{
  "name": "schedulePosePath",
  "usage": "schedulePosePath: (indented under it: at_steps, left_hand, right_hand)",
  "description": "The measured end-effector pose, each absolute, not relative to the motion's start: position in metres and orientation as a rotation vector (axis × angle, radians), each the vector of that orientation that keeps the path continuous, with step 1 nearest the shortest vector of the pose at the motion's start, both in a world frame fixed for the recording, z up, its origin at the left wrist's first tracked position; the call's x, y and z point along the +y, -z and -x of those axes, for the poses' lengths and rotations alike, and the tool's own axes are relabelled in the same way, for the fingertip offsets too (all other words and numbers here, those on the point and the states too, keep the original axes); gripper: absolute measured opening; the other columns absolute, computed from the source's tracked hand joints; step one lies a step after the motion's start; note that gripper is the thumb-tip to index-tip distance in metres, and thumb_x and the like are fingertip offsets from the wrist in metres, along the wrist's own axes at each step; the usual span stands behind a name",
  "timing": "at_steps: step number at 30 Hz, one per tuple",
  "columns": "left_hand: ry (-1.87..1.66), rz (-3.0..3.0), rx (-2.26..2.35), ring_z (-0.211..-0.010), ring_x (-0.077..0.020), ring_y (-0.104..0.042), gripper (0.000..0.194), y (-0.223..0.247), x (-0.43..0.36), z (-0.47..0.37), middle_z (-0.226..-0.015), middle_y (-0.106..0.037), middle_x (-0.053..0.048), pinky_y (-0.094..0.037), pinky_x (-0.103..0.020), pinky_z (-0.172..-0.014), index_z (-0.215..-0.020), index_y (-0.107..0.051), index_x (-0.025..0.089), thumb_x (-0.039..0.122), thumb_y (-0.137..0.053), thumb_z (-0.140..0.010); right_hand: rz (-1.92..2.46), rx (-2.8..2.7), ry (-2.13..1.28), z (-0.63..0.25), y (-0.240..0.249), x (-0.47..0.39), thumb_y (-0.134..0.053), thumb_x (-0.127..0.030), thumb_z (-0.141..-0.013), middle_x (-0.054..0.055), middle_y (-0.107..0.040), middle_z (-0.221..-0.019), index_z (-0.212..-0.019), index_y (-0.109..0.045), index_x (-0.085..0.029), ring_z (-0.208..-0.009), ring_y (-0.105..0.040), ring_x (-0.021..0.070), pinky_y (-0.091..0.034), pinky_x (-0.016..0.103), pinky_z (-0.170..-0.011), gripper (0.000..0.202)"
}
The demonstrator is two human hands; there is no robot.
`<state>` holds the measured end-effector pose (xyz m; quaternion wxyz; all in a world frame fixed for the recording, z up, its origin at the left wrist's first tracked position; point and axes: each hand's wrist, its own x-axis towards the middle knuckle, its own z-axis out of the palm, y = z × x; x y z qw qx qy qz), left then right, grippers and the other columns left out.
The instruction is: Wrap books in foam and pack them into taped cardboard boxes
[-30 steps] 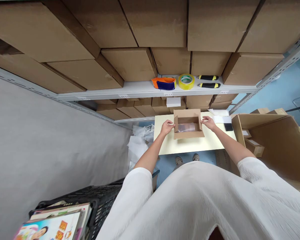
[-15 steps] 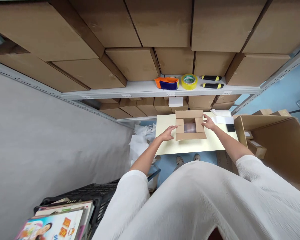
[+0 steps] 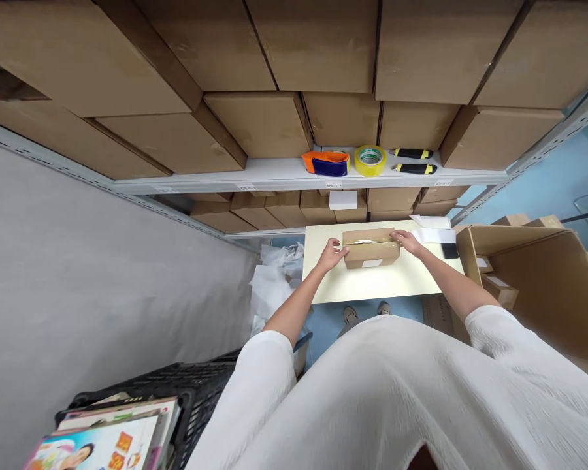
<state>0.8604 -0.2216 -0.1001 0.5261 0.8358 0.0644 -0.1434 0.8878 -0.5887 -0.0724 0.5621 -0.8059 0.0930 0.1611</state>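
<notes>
A small cardboard box [image 3: 371, 253] rests on the pale yellow table. A strip of shiny tape runs along its seam, and a white label [image 3: 372, 264] is on the side facing me. My left hand [image 3: 330, 254] grips the box's left end, its thumb on the near edge. At the far right corner, my right hand [image 3: 406, 240] holds the box with its fingers over the edge. The open flaps are out of sight.
White papers [image 3: 434, 234] and a black flat item [image 3: 449, 250] lie at the table's right [image 3: 372, 287]. A large open carton [image 3: 534, 287] stands beside it. Tape rolls [image 3: 370, 160], an orange-blue tape dispenser [image 3: 326, 163] and two cutters [image 3: 414, 168] are on the shelf.
The box showed open flaps and its inside; now a taped seam and a labelled side face me. Both hands have shifted to hold its ends.
</notes>
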Motion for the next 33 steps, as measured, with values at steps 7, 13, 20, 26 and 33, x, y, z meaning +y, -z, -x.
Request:
schedulePosePath:
  at_steps: [7, 13, 20, 26, 33]
  left_hand:
    - [0.356, -2.152, 0.254, -0.113, -0.032, -0.073, 0.067, 0.107, -0.245, -0.874, -0.132, -0.075, -0.016, -0.054, -0.039, -0.096, -0.148, -0.059, 0.021, 0.036, -0.082, -0.086]
    - [0.304, -2.179, 0.26, -0.117, -0.033, -0.073, 0.05, 0.113, -0.241, -0.869, -0.128, -0.078, -0.015, -0.053, -0.038, -0.098, -0.139, -0.068, 0.021, 0.036, -0.075, -0.091]
    - [0.228, -2.166, 0.318, -0.112, -0.0322, -0.073, 0.046, 0.118, -0.212, -0.857, -0.12, -0.079, -0.013, -0.054, -0.038, -0.095, -0.131, -0.07, 0.024, 0.046, -0.079, -0.091]
    - [0.221, -2.13, 0.328, -0.107, -0.03, -0.073, 0.049, 0.122, -0.204, -0.853, -0.116, -0.079, -0.011, -0.055, -0.037, -0.095, -0.131, -0.071, 0.024, 0.04, -0.082, -0.086]
    - [0.213, -2.137, 0.359, -0.109, -0.03, -0.072, 0.045, 0.124, -0.21, -0.858, -0.117, -0.077, -0.013, -0.054, -0.037, -0.096, -0.128, -0.072, 0.02, 0.035, -0.079, -0.087]
  right_hand:
    - [2.014, 0.139, -0.315, -0.881, 0.085, -0.586, -0.081, -0.036, -0.076, 0.009, -0.072, -0.139, -0.112, -0.072, -0.025, -0.119, -0.067, 0.029, -0.054, 0.051, -0.112, 0.039]
    - [2.021, 0.132, -0.342, -0.877, 0.092, -0.578, -0.078, -0.032, -0.078, 0.008, -0.072, -0.138, -0.115, -0.071, -0.025, -0.118, -0.067, 0.0279, -0.056, 0.052, -0.111, 0.038]
    - [2.054, 0.11, -0.305, -0.87, 0.101, -0.546, -0.074, -0.036, -0.083, 0.008, -0.068, -0.135, -0.112, -0.073, -0.026, -0.114, -0.067, 0.0256, -0.056, 0.05, -0.112, 0.031]
    - [2.138, 0.091, -0.261, -0.865, 0.105, -0.535, -0.073, -0.033, -0.082, 0.007, -0.061, -0.129, -0.109, -0.069, -0.027, -0.107, -0.065, 0.0254, -0.055, 0.049, -0.113, 0.028]
    - [2.195, 0.139, -0.245, -0.865, 0.102, -0.528, -0.067, -0.031, -0.084, 0.01, -0.058, -0.13, -0.112, -0.066, -0.025, -0.109, -0.065, 0.0278, -0.051, 0.052, -0.117, 0.028]
